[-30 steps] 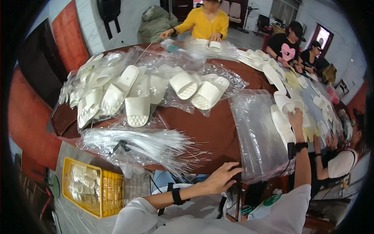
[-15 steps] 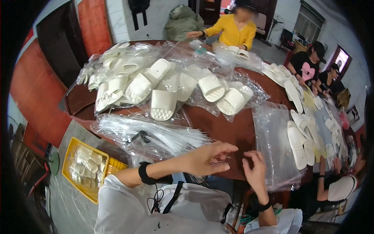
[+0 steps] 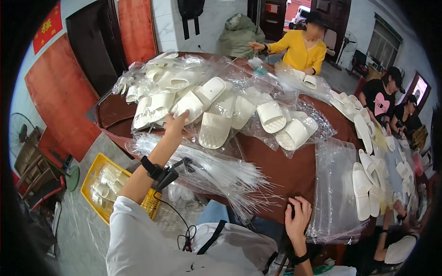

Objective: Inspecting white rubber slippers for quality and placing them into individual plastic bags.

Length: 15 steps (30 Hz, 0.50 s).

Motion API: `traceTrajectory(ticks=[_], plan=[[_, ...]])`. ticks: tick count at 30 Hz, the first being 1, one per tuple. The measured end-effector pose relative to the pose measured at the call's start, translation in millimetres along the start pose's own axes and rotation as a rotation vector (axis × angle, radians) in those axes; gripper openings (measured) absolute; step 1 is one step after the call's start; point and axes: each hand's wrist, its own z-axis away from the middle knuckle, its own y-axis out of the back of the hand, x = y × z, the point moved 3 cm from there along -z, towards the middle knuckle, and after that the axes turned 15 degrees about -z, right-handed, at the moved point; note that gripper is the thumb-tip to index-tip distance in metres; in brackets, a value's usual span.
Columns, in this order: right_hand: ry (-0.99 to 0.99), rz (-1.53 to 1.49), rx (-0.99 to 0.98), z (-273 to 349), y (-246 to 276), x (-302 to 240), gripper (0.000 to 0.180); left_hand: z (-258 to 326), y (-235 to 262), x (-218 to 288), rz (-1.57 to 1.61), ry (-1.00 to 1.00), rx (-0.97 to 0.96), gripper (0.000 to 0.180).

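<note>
**White slide under the left hand at the round table**

White foam everywhere: the left hand [image 3: 174, 125] stretches across the brown table [image 3: 281, 170] and lands on a bagged white slipper [image 3: 189, 106] near the table's far-left pile, fingers spread, seemingly only touching, though the plastic blurs the contact. The right hand [image 3: 298, 220] rests open and empty on the table's near edge, bracing the reach. A bundle of clear plastic strips [image 3: 216, 170] lies between, right under the forearm. Below the table's left edge sits a yellow crate [image 3: 94, 172].
</note>
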Motion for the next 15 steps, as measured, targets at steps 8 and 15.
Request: traceTrajectory(ticks=[8, 15], plan=[[0.042, 0.014, 0.006, -1.4, -3.5, 0.6, 0.022, -76.3, -8.2, -72.8, 0.474, 0.217, -0.289, 0.055], [0.068, 0.024, 0.020, 0.3, -3.5, -0.4, 0.022, -60.0, -16.1, -28.6, 0.547, -0.074, -0.163, 0.045]])
